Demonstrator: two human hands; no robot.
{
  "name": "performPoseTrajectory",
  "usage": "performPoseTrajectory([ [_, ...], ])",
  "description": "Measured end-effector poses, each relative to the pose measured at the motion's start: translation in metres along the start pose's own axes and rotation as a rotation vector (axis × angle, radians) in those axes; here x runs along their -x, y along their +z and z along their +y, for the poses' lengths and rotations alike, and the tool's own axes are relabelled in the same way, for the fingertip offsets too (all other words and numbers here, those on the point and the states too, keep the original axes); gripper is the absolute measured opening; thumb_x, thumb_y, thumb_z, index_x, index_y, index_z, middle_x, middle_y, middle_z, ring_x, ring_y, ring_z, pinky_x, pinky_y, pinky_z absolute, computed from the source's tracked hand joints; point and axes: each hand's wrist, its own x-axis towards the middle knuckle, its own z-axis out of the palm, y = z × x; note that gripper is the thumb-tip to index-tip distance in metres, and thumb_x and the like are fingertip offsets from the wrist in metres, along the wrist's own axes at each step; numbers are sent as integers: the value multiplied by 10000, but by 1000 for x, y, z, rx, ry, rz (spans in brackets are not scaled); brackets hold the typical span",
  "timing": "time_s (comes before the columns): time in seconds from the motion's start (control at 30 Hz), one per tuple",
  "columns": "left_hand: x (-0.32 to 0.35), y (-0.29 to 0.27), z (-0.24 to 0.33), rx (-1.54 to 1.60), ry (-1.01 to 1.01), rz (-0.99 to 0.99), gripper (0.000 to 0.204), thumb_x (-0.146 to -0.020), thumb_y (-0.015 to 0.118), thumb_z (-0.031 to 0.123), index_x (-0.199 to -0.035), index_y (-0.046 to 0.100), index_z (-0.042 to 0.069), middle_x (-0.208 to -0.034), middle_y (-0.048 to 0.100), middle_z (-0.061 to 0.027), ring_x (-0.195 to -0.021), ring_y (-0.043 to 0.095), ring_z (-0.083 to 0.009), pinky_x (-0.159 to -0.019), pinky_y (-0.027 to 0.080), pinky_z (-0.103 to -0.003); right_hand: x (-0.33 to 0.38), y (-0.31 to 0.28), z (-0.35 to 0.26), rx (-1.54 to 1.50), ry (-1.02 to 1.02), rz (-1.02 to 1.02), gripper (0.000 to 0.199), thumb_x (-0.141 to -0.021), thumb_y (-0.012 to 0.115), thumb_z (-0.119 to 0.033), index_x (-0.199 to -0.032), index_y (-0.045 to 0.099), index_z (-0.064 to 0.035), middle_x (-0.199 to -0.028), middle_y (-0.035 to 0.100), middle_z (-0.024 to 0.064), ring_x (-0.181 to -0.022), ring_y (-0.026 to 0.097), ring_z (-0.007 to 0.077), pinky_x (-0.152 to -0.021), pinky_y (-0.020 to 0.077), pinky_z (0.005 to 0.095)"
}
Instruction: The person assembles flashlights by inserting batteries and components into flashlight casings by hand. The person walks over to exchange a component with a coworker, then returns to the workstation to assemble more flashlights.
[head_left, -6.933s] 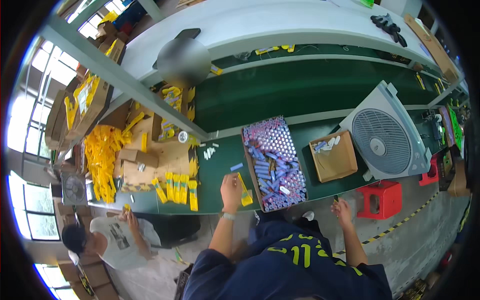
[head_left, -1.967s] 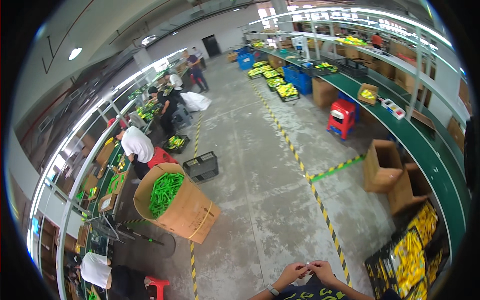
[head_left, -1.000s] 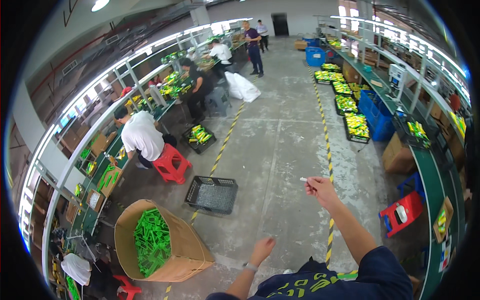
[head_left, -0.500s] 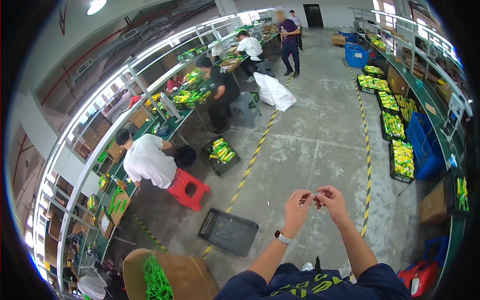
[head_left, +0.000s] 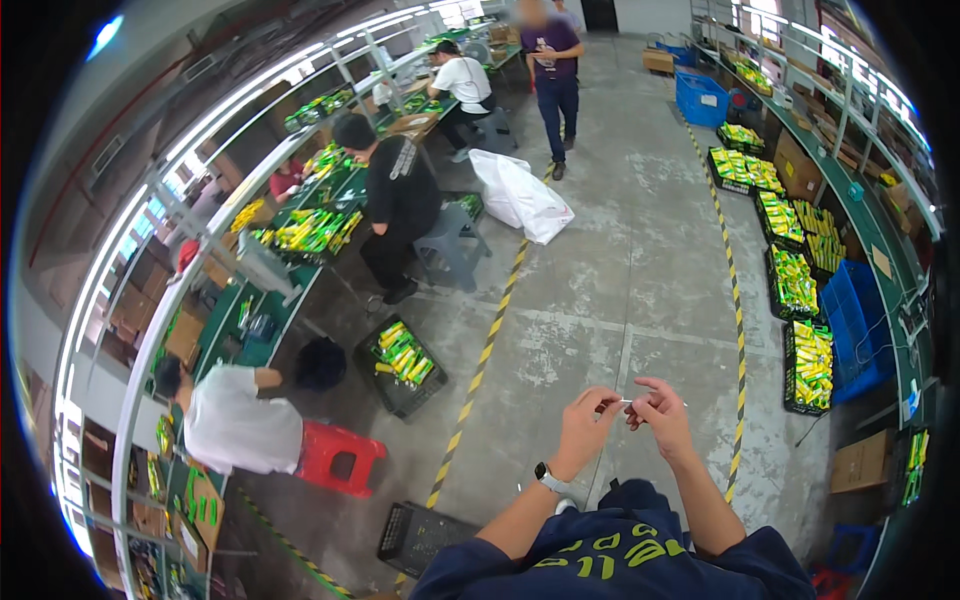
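Observation:
In front of my chest, over the concrete aisle, my left hand (head_left: 588,428) and my right hand (head_left: 662,420) come close together, both closed. Between their fingertips is a thin, pale, rod-like piece (head_left: 627,402), too small to name. My left thumb and fingers pinch one end of it. The right thumb and curled fingers are at the other end, with the right index finger raised. A watch with a pale band (head_left: 551,478) is on my left wrist.
Yellow-and-black tape (head_left: 487,372) lines the aisle. At left are a red stool (head_left: 345,458), a black crate (head_left: 403,365) of green-yellow items and seated people. A white sack (head_left: 520,197) and a person standing (head_left: 553,85) are ahead. Filled crates (head_left: 808,365) line the right.
My view has moved forward along the aisle; the sack and the standing person look nearer. The cardboard box of green pieces has left view. My right index finger has lifted.

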Motion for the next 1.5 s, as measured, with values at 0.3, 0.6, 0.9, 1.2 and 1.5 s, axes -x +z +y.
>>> performPoseTrajectory([
  [0.3,-337,45,-136,-86,2,-156,119,-857,692,84,-941,648,11,-915,657,-100,-747,656,-208,-645,518,-292,-359,-91,13,89,59,-92,165,-905,629,-41,-1058,625,21,-827,670,94,-722,648,161,-653,531,296],
  [0.6,-629,54,-206,-53,-113,-136,210,-854,696,59,-1048,625,20,-965,658,-100,-780,664,-184,-672,532,-276,-686,-125,-58,-38,148,-173,183,-886,638,10,-1064,617,46,-868,689,118,-746,665,163,-676,547,283],
  [0.9,-864,59,-325,94,-296,-151,178,-892,678,111,-1032,649,5,-892,676,-57,-805,622,-111,-728,495,-256,-938,-116,-63,-57,170,37,147,-878,658,-11,-1011,624,41,-888,690,129,-765,666,184,-706,551,298],
  [1.2,-1006,91,-445,166,-460,-113,153,-902,653,88,-1023,650,-6,-902,670,-41,-796,617,-105,-736,504,-257,-1153,-154,-111,-144,139,76,216,-887,652,-37,-1083,616,45,-935,690,131,-790,664,175,-735,557,304],
  [1.5,-869,111,-629,-163,-1109,112,291,-859,664,269,-985,714,12,-835,705,-95,-701,657,-203,-631,521,-354,-1308,-229,-165,-190,185,-115,199,-893,659,-55,-1068,645,40,-907,694,122,-759,663,163,-699,563,312],
])
